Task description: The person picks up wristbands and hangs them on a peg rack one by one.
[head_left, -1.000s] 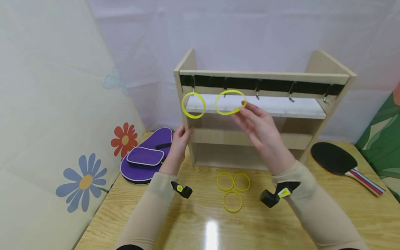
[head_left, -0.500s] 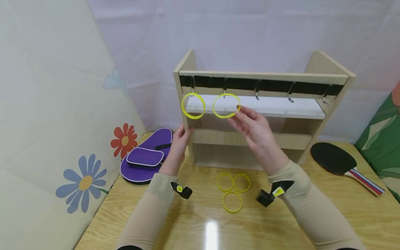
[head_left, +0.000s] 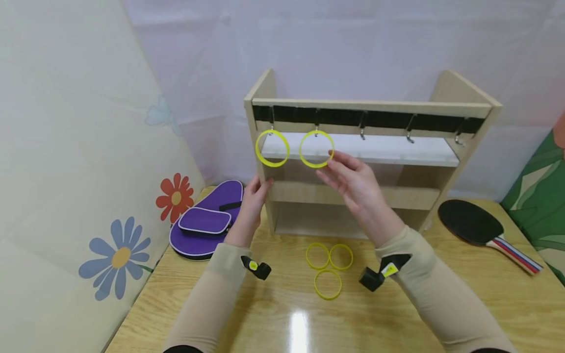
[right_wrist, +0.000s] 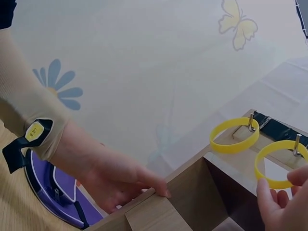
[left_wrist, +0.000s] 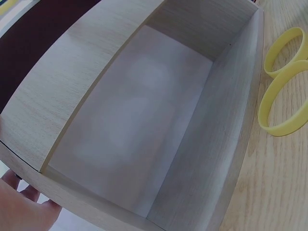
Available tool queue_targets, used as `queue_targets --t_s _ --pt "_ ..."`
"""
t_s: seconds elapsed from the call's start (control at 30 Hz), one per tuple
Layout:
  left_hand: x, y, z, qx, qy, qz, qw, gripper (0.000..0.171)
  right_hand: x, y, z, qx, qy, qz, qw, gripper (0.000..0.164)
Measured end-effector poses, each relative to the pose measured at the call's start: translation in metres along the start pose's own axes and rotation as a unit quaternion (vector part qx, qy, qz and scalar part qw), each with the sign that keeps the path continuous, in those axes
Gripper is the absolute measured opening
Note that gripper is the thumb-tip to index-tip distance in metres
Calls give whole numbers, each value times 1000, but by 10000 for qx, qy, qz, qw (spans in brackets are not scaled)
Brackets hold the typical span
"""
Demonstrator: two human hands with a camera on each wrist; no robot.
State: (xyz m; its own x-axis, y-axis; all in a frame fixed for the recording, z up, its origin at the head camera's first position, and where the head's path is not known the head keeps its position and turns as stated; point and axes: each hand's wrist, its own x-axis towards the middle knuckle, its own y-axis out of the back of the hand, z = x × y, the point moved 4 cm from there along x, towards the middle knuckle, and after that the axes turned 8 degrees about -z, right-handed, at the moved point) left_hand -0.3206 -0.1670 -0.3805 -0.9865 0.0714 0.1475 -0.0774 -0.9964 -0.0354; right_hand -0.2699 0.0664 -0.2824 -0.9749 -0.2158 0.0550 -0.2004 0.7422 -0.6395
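My right hand pinches the right side of a yellow silicone wristband between thumb and fingers. The top of this band is at the second hook from the left on the wooden shelf. Another yellow wristband hangs from the leftmost hook. My left hand grips the shelf's left side panel; in the right wrist view its thumb lies on the front edge and the other fingers are partly hidden behind the panel. Three more yellow bands lie on the table before the shelf.
Several metal hooks on a black strip continue to the right. A purple paddle case lies left of the shelf, and a black table tennis bat lies to its right. Patterned cloth hangs behind and beside the wooden table.
My right hand has moved left and slightly down with the wristband, whose top has come to the second hook. The left hand stays on the side panel.
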Motion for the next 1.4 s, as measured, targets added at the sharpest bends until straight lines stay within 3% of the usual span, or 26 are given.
queue_targets --t_s 0.23,0.43,0.67,0.97,1.2,1.4 --pt "0 0 0 39 5 -46 10000 50 0 6 3 -114 -114 16 9999 23" --pt "-1 -1 -1 60 2 -94 9999 51 -3 15 6 -532 -103 -45 9985 23" --pt "-2 0 -1 41 20 -107 9999 51 -11 29 12 -997 -474 -68 9939 45" --pt "0 1 -1 89 -39 -84 9999 48 -22 50 25 -1458 -672 -269 9867 45" --pt "1 2 -3 38 28 -36 10000 48 -29 72 38 -2410 -586 -757 9658 47" --pt "2 2 -3 38 10 -32 10000 47 -36 98 51 -3016 -750 -802 9471 45"
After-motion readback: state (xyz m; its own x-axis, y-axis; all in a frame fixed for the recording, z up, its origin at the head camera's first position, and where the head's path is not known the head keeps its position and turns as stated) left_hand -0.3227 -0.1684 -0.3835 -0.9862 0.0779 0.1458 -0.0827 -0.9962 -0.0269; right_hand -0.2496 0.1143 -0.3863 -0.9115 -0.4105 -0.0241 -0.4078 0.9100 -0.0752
